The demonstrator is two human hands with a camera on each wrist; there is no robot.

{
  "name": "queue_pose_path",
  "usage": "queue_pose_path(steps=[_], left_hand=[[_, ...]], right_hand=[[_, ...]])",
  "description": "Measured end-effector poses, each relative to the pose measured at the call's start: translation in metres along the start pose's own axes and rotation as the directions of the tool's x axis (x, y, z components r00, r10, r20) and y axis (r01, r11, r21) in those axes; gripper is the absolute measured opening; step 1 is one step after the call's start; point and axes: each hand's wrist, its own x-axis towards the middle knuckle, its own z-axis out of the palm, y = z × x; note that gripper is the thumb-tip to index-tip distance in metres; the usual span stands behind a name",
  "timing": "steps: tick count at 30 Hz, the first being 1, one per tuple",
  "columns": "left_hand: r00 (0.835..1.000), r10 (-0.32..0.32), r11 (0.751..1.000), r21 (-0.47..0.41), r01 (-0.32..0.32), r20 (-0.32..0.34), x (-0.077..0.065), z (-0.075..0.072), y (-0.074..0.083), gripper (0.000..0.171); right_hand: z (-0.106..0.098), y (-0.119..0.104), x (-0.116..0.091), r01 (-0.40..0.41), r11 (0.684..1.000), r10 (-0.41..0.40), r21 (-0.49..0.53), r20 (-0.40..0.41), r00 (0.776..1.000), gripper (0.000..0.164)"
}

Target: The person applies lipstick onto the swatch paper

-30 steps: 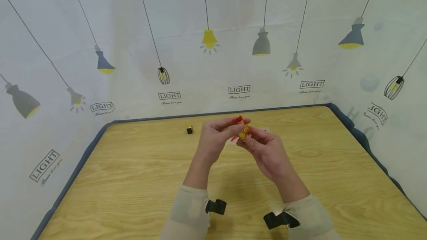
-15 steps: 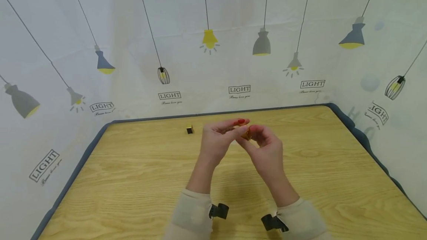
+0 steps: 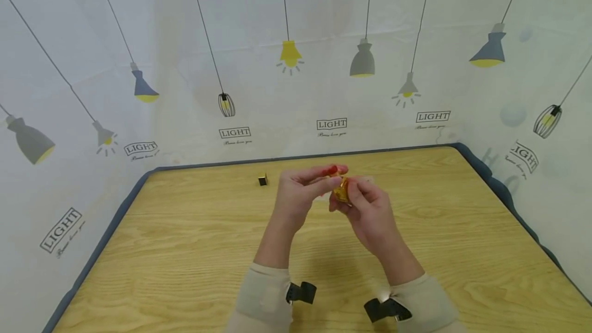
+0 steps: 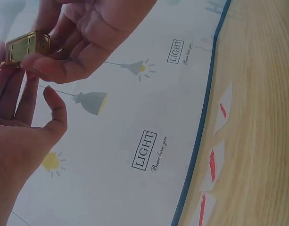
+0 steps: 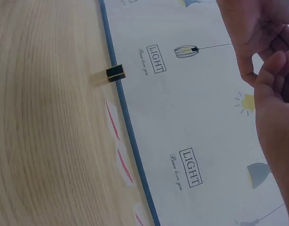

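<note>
Above the far middle of the table, my left hand (image 3: 296,191) and right hand (image 3: 367,207) meet around a small gold rectangular case (image 3: 341,191). Both thumbs press on it in the head view, and my fingers curl behind it. A bright red patch (image 3: 332,169) shows across the left fingers, just above the case. From the left wrist, the shiny, flat-sided case (image 4: 26,47) sits between the fingertips of both hands. In the right wrist view, fingers cover whatever the hands hold.
A small black block with gold edges (image 3: 262,180) stands on the table (image 3: 208,235), left of my hands. White paper pieces (image 4: 214,165) with red strokes lie near the dark blue table edge. Beyond it rises a pale sheet (image 3: 296,91) printed with lamps.
The right hand has rolled and shifted slightly around the gold case, whose side shows more than half a second ago. The left hand has barely moved. The black block has stayed put.
</note>
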Motion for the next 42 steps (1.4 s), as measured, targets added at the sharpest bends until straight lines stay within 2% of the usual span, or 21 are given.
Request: queue_pose_path(steps=[2, 4, 5, 7, 11, 13, 16, 22, 25, 29, 32, 35, 37, 39, 42], left_hand=[[0.999, 0.004, 1.0, -0.027, -0.003, 0.034, 0.0, 0.001, 0.002, 0.028], [0.998, 0.006, 0.999, -0.032, -0.004, 0.055, 0.0, 0.002, 0.003, 0.029], [0.998, 0.005, 0.999, -0.034, -0.003, 0.058, 0.0, 0.003, 0.004, 0.029], [0.999, -0.004, 0.999, -0.032, 0.005, 0.042, 0.0, 0.004, 0.006, 0.028], [1.0, -0.011, 1.0, -0.011, 0.011, 0.016, 0.0, 0.004, 0.008, 0.028], [1.0, -0.002, 1.0, -0.009, 0.002, 0.024, 0.001, 0.004, 0.008, 0.028], [0.999, 0.007, 1.0, -0.003, -0.007, 0.043, 0.001, 0.004, 0.006, 0.028], [0.997, 0.024, 1.0, 0.002, -0.024, 0.069, 0.0, 0.003, 0.001, 0.027], [0.998, 0.004, 1.0, 0.004, -0.004, 0.056, 0.0, 0.004, 0.002, 0.027], [0.999, -0.034, 0.999, 0.027, 0.033, 0.029, 0.0, 0.005, 0.005, 0.027], [0.999, -0.038, 0.998, 0.043, 0.038, 0.019, -0.001, 0.006, 0.007, 0.027], [0.999, -0.036, 0.998, 0.052, 0.036, 0.009, -0.001, 0.007, 0.008, 0.027], [1.0, -0.03, 0.998, 0.063, 0.03, -0.001, -0.001, 0.007, 0.008, 0.027], [1.0, -0.02, 0.997, 0.078, 0.022, -0.021, -0.001, 0.008, 0.008, 0.026], [0.998, -0.004, 0.995, 0.098, 0.01, -0.067, -0.002, 0.01, 0.007, 0.027]], right_hand=[[-0.003, -0.004, 0.001, -0.141, 0.97, 0.121, 0.196, 0.109, 0.987, 0.035], [-0.004, -0.006, 0.002, -0.227, 0.928, 0.179, 0.296, 0.179, 0.967, 0.04], [-0.004, -0.007, 0.002, -0.241, 0.919, 0.184, 0.313, 0.199, 0.963, 0.039], [-0.004, -0.007, 0.001, -0.208, 0.922, 0.146, 0.326, 0.205, 0.968, 0.037], [-0.002, -0.004, -0.002, -0.057, 0.96, 0.022, 0.274, 0.131, 0.991, 0.034], [-0.001, -0.002, -0.003, -0.028, 0.963, -0.003, 0.267, 0.115, 0.993, 0.035], [-0.001, -0.002, -0.003, -0.077, 0.959, 0.04, 0.271, 0.142, 0.989, 0.039], [-0.007, -0.003, -0.001, -0.225, 0.906, 0.124, 0.36, 0.282, 0.951, 0.046], [-0.008, -0.003, -0.002, -0.22, 0.908, 0.114, 0.358, 0.294, 0.949, 0.044], [-0.008, -0.002, -0.001, -0.133, 0.946, 0.063, 0.296, 0.233, 0.97, 0.038], [-0.008, -0.001, 0.0, -0.066, 0.971, 0.026, 0.229, 0.173, 0.985, 0.033], [-0.006, -0.001, 0.0, -0.02, 0.991, 0.006, 0.133, 0.106, 0.994, 0.029], [-0.005, -0.002, -0.001, 0.0, 1.0, -0.001, 0.031, 0.042, 0.999, 0.027], [-0.002, -0.003, -0.002, 0.01, 0.995, -0.013, -0.097, -0.031, 0.999, 0.023], [0.005, -0.003, -0.003, 0.015, 0.964, -0.057, -0.266, -0.149, 0.987, 0.018]])
